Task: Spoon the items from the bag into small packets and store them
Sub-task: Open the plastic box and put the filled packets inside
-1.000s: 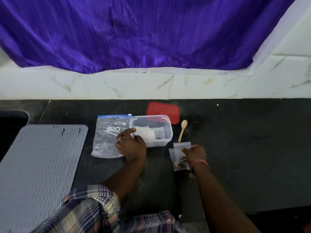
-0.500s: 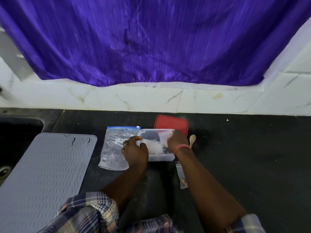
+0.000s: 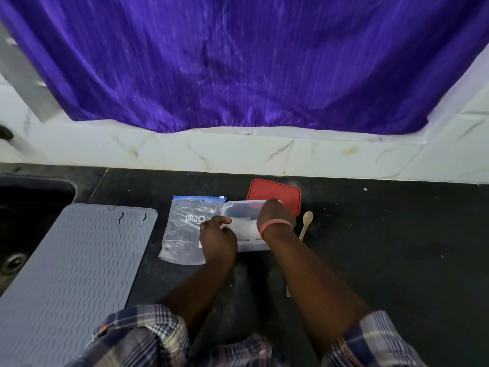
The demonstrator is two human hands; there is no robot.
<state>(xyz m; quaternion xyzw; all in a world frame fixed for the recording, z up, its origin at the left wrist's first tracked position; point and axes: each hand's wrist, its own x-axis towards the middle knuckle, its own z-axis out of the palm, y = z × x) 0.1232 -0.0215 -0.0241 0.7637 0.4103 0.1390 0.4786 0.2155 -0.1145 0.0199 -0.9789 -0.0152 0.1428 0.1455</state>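
A clear plastic container stands on the black counter, with pale small packets inside it. My left hand grips its near left corner, thumb lying along the rim. My right hand, with a pink band on the wrist, reaches down into the container's far right part; its fingers are hidden. Left of the container lies a clear zip bag with a blue strip, flat on the counter. A wooden spoon lies to the container's right. A sliver of another small packet shows beside my right forearm.
The red lid lies behind the container, near the tiled wall. A grey ribbed mat covers the counter's left part, beside a dark sink. A purple curtain hangs above. Bare black counter stretches to the right.
My right hand lifted a filled packet off the counter and moved up into the container, then further toward its back. My left hand stayed on the container.
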